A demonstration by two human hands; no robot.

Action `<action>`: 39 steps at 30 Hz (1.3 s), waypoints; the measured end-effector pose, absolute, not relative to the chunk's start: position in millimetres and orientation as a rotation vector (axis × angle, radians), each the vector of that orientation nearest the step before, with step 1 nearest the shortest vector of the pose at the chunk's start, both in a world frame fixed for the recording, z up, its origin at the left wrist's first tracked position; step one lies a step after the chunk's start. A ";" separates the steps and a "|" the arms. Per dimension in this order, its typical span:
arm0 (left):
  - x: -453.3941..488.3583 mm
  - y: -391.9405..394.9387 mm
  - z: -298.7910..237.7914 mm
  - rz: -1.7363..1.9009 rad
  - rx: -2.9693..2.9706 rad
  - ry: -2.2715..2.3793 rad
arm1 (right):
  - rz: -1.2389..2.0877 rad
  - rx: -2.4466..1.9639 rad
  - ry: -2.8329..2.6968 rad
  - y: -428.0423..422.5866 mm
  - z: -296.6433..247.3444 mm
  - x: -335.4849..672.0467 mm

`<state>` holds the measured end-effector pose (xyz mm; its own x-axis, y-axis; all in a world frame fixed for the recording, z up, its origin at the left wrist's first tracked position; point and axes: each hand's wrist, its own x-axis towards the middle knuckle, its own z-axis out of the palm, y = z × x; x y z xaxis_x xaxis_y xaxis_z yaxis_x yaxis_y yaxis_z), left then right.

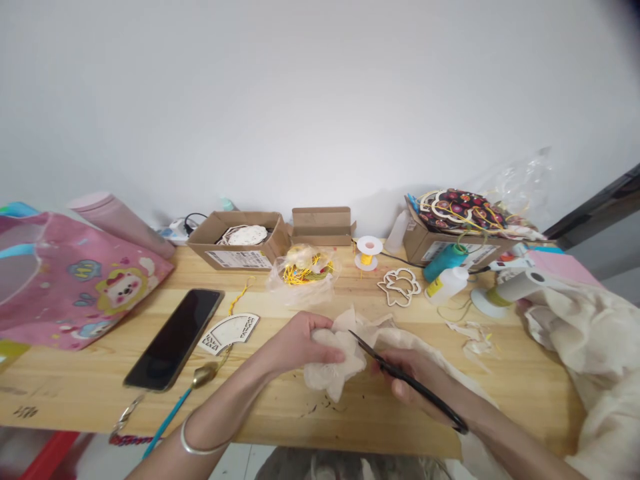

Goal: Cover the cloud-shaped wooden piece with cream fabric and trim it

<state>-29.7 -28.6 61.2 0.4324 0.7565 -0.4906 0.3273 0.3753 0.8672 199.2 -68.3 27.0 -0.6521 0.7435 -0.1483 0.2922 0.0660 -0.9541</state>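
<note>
My left hand point(300, 343) is closed around a piece of cream fabric point(333, 373) held just above the wooden table point(350, 413). My right hand point(415, 383) grips black scissors point(400, 377), whose tip points up-left into the fabric near my left fingers. More of the cream cloth trails right from under my right hand. A silver bangle sits on my left wrist.
A black phone point(175, 337) and a white fan-shaped wooden cutout point(230, 331) lie to the left, with a pink bag point(75, 287) beyond. Cardboard boxes point(240, 243), a bag of yellow thread point(303, 267), spools, a glue bottle point(447, 285) and a wooden cutout point(399, 287) line the back. Cream cloth point(595, 347) is heaped at the right.
</note>
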 end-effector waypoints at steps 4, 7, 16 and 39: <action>-28.7 -28.5 64.5 0.320 1.248 1.105 | 1.618 -1.024 -1.984 -64.6 27.1 197.3; -27.2 -29.2 66.5 0.309 1.273 1.086 | 1.660 -1.021 -1.957 -62.6 30.2 195.0; -28.1 -29.2 68.8 0.293 1.299 1.036 | 1.686 -1.101 -1.905 -61.7 27.7 192.5; -21.4 -14.0 78.2 0.090 1.591 1.000 | 1.030 -1.210 -2.414 -43.2 53.5 197.1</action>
<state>-21.4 -14.0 78.2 0.6281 0.6323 -0.4536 0.5414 0.0636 0.8383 197.1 -43.2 53.5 -0.6233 0.7773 -0.0854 0.5996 0.4049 -0.6903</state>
